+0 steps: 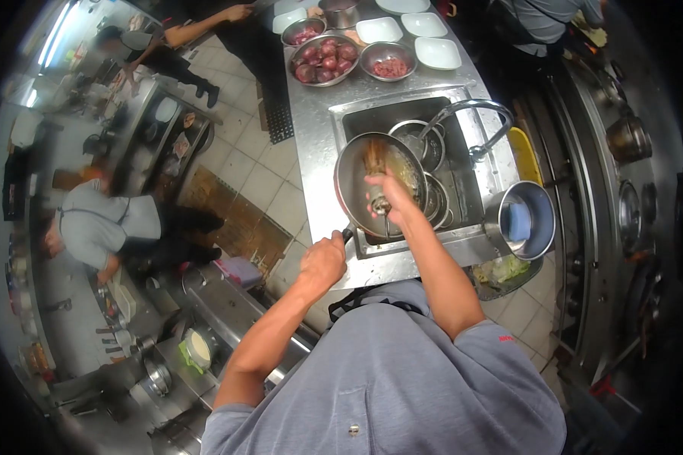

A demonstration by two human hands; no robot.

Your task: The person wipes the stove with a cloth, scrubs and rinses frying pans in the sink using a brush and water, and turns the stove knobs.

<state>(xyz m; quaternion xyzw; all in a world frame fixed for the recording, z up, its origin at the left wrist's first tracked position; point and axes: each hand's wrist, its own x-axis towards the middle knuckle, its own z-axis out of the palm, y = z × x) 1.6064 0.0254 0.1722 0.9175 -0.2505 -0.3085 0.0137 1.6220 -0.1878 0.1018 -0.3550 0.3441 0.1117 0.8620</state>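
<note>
My left hand (324, 260) is closed round the dark handle (347, 234) of a round frying pan (350, 171). The pan is held tilted over the left side of a steel sink (470, 174). My right hand (391, 196) grips a bundled, stiff-bristled scrubbing brush (376, 161), its bristles blurred against the inside of the pan. Wet, yellowish liquid or suds show on the pan's right inner side. Behind the pan, metal pots (431, 145) sit in the sink, partly hidden, below a curved faucet (482, 106).
Bowls of red onions (326, 62) and chopped red pieces (389, 68), plus white dishes (437, 53), stand beyond the sink. At right are a steel pot (542, 227) with a blue sponge (519, 221) and a stove line. Other people work at left and at the top.
</note>
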